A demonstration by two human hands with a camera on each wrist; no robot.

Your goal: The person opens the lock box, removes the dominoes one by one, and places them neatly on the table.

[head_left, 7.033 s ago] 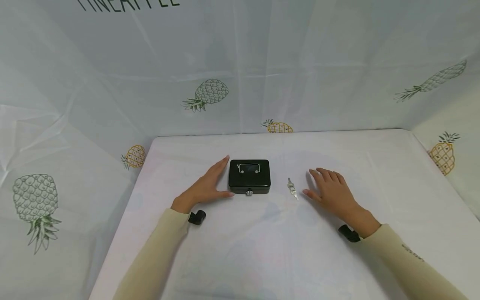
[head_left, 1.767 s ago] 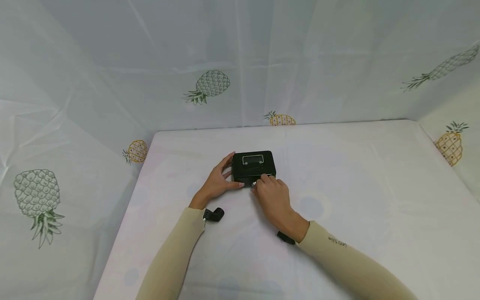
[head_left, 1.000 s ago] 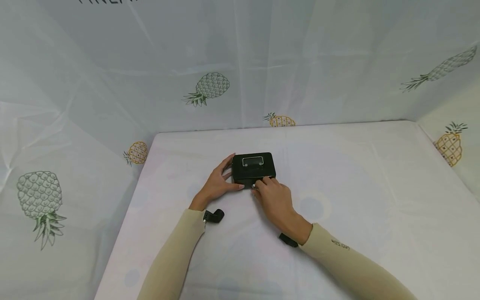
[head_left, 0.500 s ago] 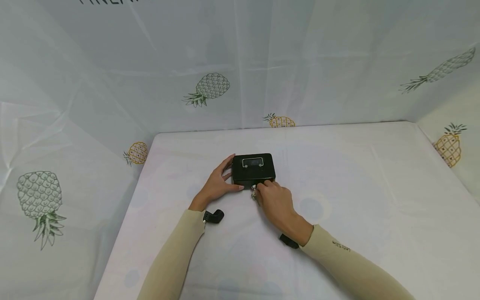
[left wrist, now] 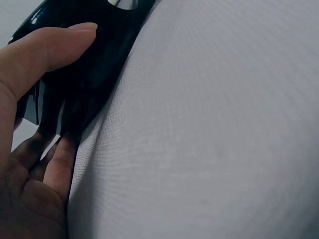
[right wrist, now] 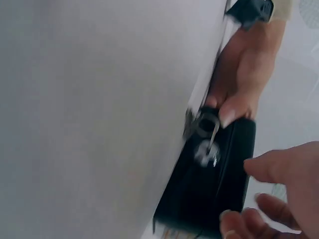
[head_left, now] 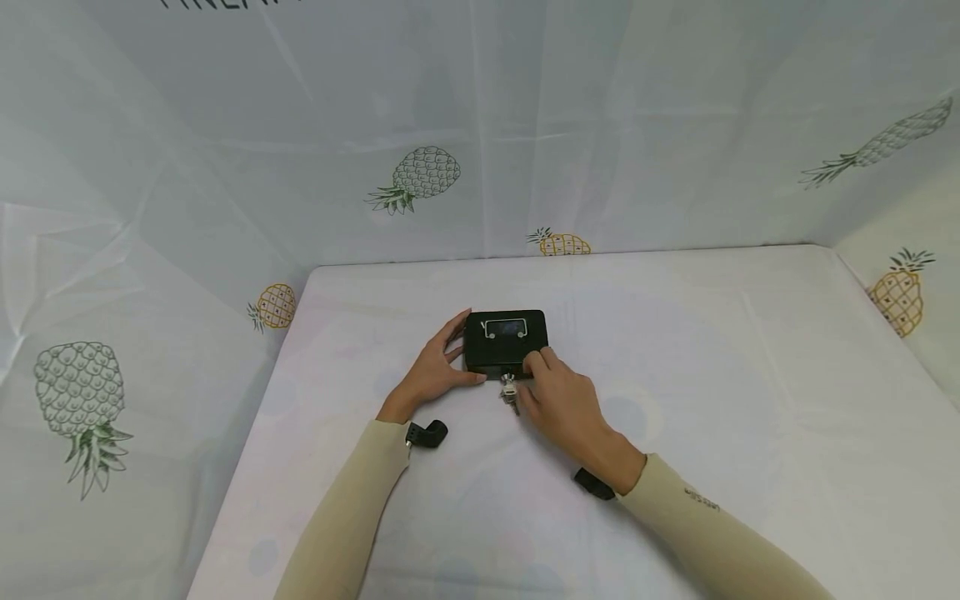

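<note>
- Black box: left hand clamped it at 9 o'clock; bracing likely helped.
- Right hand grip stood apart, 4 o'clock; keys likely needed clearance.

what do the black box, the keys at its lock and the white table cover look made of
Black box: probably painted metal, glossy, with bright highlights along its edge; hard plastic is possible.
Keys: likely bare metal, judging by their silvery shine.
White table cover: seemingly matte woven cloth; fine threads show in the left wrist view.
</note>
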